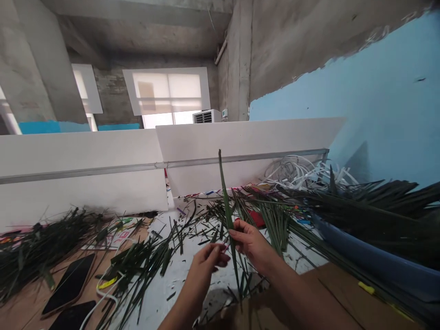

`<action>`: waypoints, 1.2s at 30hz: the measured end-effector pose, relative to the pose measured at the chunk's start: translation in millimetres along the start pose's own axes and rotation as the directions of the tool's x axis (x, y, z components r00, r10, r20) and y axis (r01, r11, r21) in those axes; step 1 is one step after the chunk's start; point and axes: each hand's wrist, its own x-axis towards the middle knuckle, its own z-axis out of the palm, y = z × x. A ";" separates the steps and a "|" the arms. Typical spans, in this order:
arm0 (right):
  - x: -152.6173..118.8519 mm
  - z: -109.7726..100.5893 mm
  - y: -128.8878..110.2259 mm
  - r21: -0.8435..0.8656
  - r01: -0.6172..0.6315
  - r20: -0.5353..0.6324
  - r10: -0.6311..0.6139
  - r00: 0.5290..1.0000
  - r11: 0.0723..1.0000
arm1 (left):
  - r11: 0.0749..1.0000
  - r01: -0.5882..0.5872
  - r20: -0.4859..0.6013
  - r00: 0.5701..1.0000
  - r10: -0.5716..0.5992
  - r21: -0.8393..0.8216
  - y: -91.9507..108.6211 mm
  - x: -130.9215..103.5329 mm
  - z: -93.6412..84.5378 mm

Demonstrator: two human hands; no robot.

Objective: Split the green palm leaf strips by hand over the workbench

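A long green leaf strip (225, 197) stands nearly upright before me, its narrow tip above the work surface. My right hand (253, 243) pinches it around the middle between thumb and fingers. Just left of the strip, my left hand (208, 259) is closed, fingertips pressed together around something small. A thin pinkish end shows near those fingertips, too small to name. The strip's lower end reaches down past both hands. Behind them, cut leaf pieces (220, 211) lie scattered on the white tabletop (151, 279).
Long leaves (378, 206) fill a blue basin (371, 256) on the right. White plastic strapping (292, 172) lies coiled behind. At left are a leaf pile (51, 243), cut strips (140, 261), a phone (70, 284) and a white cable (112, 298). White panels (82, 192) stand along the back.
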 end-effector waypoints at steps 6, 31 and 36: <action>1.5 3.4 20.6 0.062 0.026 -0.019 -0.025 1.000 0.998 | 0.981 0.115 0.124 0.988 -0.096 -0.157 -37.3 -1.4 8.8; -16.5 -7.5 38.2 -0.297 -0.043 0.116 0.080 0.990 0.954 | 1.000 -0.017 -0.055 0.998 0.019 0.023 -31.0 -19.2 6.6; -20.3 -1.3 39.4 -0.291 -0.035 0.072 0.058 0.996 0.956 | 0.992 -0.046 -0.078 0.995 0.055 0.118 -29.4 -22.7 7.7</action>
